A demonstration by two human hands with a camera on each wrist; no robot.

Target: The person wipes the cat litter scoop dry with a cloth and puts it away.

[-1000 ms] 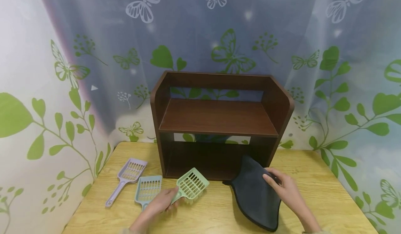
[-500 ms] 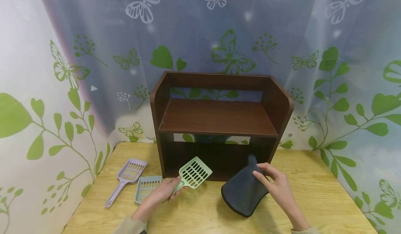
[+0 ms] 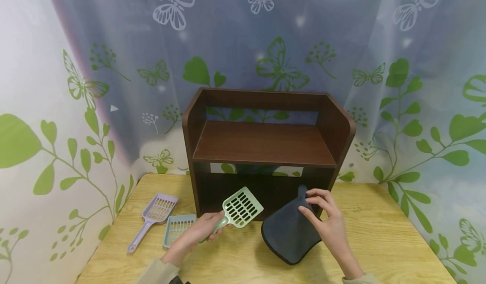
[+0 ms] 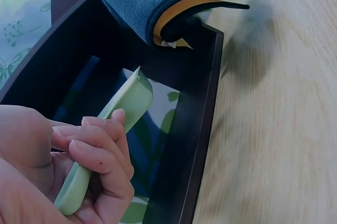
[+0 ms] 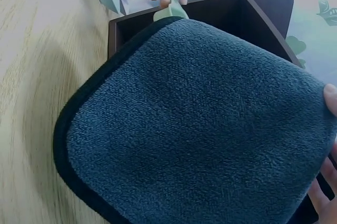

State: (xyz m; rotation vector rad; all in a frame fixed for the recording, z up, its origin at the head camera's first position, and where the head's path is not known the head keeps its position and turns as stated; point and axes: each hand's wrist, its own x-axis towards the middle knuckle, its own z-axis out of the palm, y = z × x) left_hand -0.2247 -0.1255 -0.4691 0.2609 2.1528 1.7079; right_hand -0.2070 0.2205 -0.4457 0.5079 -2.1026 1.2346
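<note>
My left hand (image 3: 206, 228) grips the handle of a pale green slotted litter scoop (image 3: 243, 207), its head held in front of the shelf's lower opening. In the left wrist view the fingers curl round the scoop's handle (image 4: 79, 184). My right hand (image 3: 327, 218) pinches a dark blue plush cleaning cloth (image 3: 289, 233) with black edging near its top, and the cloth hangs down above the table. An orange inner face of the cloth (image 4: 181, 10) shows between its folds in the left wrist view. Scoop and cloth are apart in the head view.
A dark brown two-tier shelf (image 3: 265, 142) stands at the back of the wooden table (image 3: 383, 229). A purple slotted scoop (image 3: 152, 218) lies at the left. Beside it is a light blue scoop (image 3: 178, 229), its handle hidden behind my left arm.
The cloth, spread wider before, now hangs gathered from my right hand and has shifted left. My left hand has raised the green scoop slightly and moved it right.
</note>
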